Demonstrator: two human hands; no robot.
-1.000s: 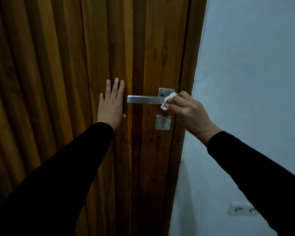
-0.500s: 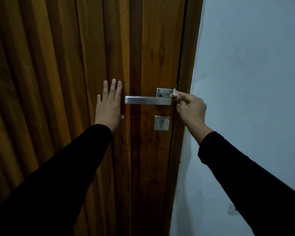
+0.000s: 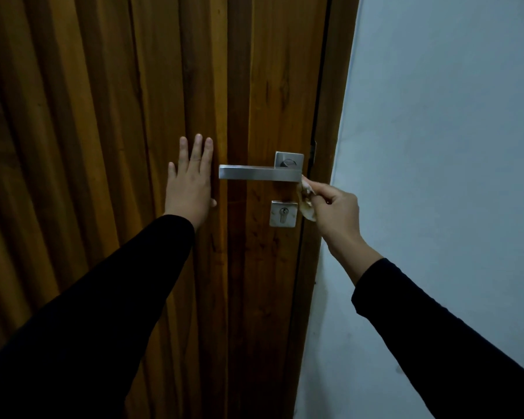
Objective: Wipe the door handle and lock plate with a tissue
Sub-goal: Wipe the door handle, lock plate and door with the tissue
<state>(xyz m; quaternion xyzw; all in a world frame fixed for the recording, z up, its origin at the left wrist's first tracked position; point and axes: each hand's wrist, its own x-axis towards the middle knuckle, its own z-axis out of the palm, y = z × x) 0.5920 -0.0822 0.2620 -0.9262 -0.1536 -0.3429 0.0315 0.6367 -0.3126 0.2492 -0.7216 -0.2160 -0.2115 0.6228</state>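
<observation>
A flat steel lever handle (image 3: 259, 173) runs level across the wooden door (image 3: 103, 146), fixed to a square rose (image 3: 289, 160) at its right end. Below it sits a small square lock plate (image 3: 283, 213) with a keyhole. My right hand (image 3: 335, 211) pinches a crumpled tissue (image 3: 305, 201) just under the handle's right end and right of the lock plate, close to the door's edge. My left hand (image 3: 191, 186) lies flat and open against the door, left of the handle's free end.
The door frame (image 3: 324, 207) stands right of the door's edge. A pale wall (image 3: 436, 176) fills the right side. Both my sleeves are black.
My right hand has slid off the handle's right end with the tissue and dropped lower, beside the lock plate. My left hand stays flat on the door.
</observation>
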